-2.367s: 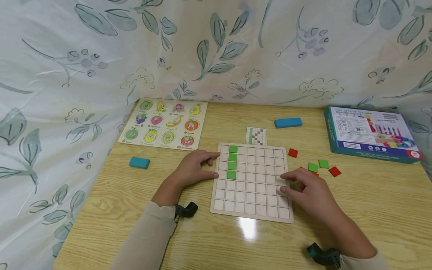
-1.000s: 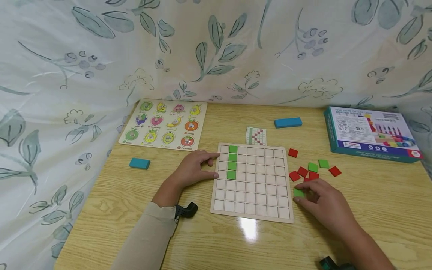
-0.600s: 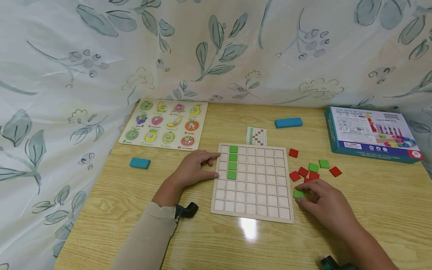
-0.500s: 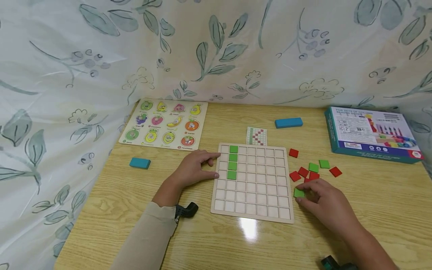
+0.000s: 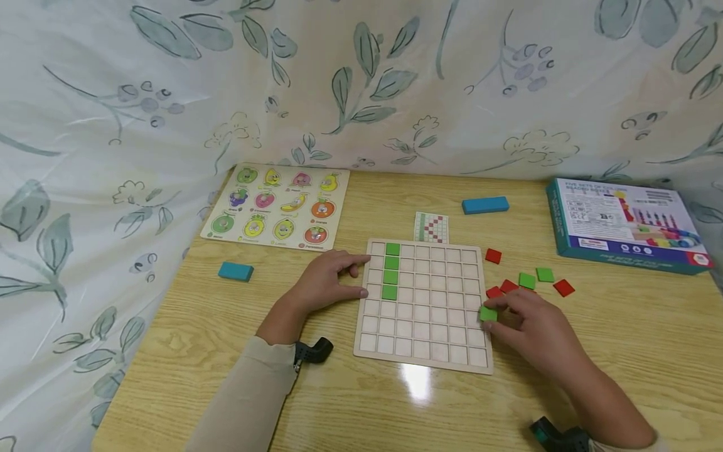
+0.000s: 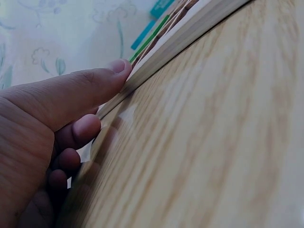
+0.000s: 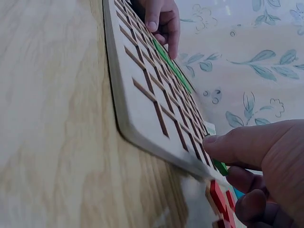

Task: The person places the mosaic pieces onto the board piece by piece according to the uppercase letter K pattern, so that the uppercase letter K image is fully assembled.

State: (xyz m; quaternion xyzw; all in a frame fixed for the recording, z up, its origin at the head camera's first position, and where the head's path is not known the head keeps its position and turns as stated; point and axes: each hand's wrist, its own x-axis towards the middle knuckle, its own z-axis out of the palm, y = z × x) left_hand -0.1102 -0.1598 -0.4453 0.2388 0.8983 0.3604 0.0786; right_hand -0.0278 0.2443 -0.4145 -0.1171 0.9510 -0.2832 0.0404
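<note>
A wooden grid board (image 5: 417, 348) lies on the table in the head view, with several green tiles (image 5: 390, 277) set down its second column. My left hand (image 5: 324, 279) rests at the board's left edge, index finger and thumb spread along it. In the left wrist view, the thumb (image 6: 102, 80) presses on the rim while the other fingers curl below. At the right edge, my right hand (image 5: 531, 323) pinches a green tile (image 5: 488, 314) between thumb and fingers. That tile (image 7: 220, 166) also shows in the right wrist view, close over the board's border.
Loose red tiles (image 5: 563, 288) and green tiles (image 5: 545, 275) lie right of the board, some partly behind my right hand. A pattern card (image 5: 432, 227) touches the far edge. Around stand a fruit puzzle board (image 5: 226, 235), blue blocks (image 5: 485, 205) and a box (image 5: 627, 226).
My right hand moved from over the board to the loose tiles, took hold of a green tile, and carried it left to the board's right edge. My left hand stayed in place.
</note>
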